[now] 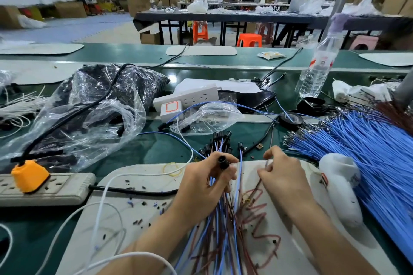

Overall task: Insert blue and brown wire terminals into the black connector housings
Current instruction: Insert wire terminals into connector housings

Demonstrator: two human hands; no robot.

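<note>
Here, left hand (202,182) fingers wrap slender wire bundle (220,219); right hand (282,176) fingers pinch thin wire (254,190).

I see a glossy, crinkled clear plastic bag (89,107) at the left edge of the tabletop (156,152). Smooth blue plastic-sheathed wires (368,152) with dull metal tips (292,139) lie along the right edge. There is a black plastic housing (222,161) and, at the front edge, a matt, scuffed white mat (138,203).

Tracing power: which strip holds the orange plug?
The power strip at the near left, under the orange plug; the other strip lies farther back, centre.
</note>
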